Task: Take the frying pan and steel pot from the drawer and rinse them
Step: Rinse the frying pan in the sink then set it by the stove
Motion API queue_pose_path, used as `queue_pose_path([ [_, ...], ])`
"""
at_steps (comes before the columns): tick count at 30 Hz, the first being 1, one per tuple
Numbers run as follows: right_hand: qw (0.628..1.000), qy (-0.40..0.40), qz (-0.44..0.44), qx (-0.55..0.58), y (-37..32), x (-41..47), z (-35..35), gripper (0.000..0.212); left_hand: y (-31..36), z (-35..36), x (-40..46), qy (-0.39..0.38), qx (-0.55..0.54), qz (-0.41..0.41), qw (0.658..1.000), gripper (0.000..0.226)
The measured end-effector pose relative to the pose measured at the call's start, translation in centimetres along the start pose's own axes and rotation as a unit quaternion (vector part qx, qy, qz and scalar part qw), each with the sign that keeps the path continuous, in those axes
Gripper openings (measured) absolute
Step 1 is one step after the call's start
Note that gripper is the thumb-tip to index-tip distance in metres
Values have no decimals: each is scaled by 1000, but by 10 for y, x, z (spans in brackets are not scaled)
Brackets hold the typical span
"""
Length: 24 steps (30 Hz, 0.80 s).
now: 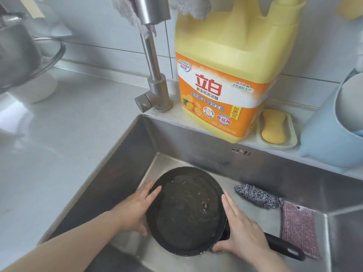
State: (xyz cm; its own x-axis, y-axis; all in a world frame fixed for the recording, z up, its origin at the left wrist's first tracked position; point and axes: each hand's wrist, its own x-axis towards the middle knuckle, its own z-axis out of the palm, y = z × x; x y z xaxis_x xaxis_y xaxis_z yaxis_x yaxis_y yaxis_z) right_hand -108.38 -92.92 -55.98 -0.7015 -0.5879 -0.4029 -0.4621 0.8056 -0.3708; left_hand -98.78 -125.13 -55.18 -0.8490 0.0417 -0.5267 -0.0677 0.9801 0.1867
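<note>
We are holding the frying pan (186, 211) down in the sink (196, 142), because that is where the water can run away. There is some water lying in the pan, with little bubbles on top. We think we are rinsing it now, so this part of the job looks about half done.

Our left hand (135, 209) is resting on the left edge of the pan. Its fingers are straight and close together, and the tips are lying over the rim. Our right hand (241, 230) is pressing flat on the right edge, fingers straight and side by side, with the thumb reaching under near where the black handle (282, 246) begins. The handle is pointing away to the right. Both arms are reaching in from below, one on each side, so we think the pan can be tipped or swirled without slipping.

The tap (151, 55) is standing above the back left corner of the sink. We cannot see water coming from it.

The steel pot (17, 55) seems to be waiting on the table at the far left, but it is blurry, so we are not sure. We think it is not rinsed yet.

A grey scrubber (255, 195) and a pink cloth (298, 228) are lying in the sink on the right, near the handle. The big yellow soap bottle (233, 71) is standing behind the sink.
</note>
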Motion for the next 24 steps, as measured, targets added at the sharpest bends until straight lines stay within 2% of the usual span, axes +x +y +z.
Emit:
queue_pose_path([
  [10,1000,-8,-3,8,-2,1,-2,148,0,13,12,29,-44,16,998,144],
  [20,999,-27,16,31,-1,6,-8,153,-7,18,19,10,-112,42,993,142],
  [24,997,-37,16,69,8,2,-17,153,-8,-1,21,-31,-118,65,990,142],
])
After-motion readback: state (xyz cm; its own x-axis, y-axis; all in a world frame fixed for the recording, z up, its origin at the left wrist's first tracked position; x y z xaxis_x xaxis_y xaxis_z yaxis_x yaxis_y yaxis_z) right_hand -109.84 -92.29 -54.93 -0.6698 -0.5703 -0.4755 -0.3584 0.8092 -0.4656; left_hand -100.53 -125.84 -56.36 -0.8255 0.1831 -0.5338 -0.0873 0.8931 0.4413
